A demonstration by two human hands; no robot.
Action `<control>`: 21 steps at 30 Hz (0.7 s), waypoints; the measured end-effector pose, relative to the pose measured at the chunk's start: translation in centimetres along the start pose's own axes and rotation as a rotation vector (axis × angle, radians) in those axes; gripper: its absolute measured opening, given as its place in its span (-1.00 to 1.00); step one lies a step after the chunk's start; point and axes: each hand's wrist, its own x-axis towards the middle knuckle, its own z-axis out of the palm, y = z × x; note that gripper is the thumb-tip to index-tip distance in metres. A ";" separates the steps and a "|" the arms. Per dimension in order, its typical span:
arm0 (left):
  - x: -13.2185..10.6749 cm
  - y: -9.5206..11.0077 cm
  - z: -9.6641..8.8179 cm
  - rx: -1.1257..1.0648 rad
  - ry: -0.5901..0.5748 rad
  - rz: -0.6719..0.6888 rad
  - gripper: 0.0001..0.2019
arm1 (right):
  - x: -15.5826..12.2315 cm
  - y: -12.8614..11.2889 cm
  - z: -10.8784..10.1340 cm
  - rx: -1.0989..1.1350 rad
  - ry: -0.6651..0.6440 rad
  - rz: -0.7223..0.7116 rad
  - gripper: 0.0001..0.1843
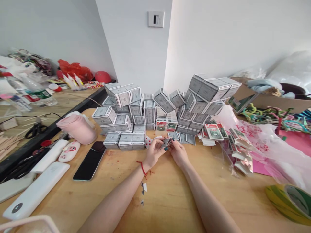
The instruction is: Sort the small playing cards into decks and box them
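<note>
My left hand, a red string bracelet at its wrist, is closed on a small stack of playing cards. From the other side, my right hand pinches the right edge of the same cards with bent fingers. Behind my left fingers a card with red diamonds shows in part. Several grey-backed cards lie loose just beyond my right hand. Grey-backed card bundles stand stacked across the back of the table, and red-and-white card boxes stand among them.
Left on the wooden table lie a black phone, a white power bank and a pink rolled cloth. On the right are emptied card boxes, a plastic bag and a yellow-green tape roll. Paper scraps lie in front.
</note>
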 end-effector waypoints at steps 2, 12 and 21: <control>-0.1 0.0 -0.1 0.024 0.003 0.022 -0.80 | -0.1 -0.1 0.2 -0.025 -0.021 0.009 -0.67; -0.4 0.1 -0.1 0.225 -0.055 0.138 -0.43 | -0.2 0.0 -0.1 -0.018 0.019 0.011 -0.63; 0.3 -1.0 -0.8 0.250 -0.076 0.051 -0.51 | -0.2 -0.1 -0.2 -0.087 -0.005 -0.060 -0.53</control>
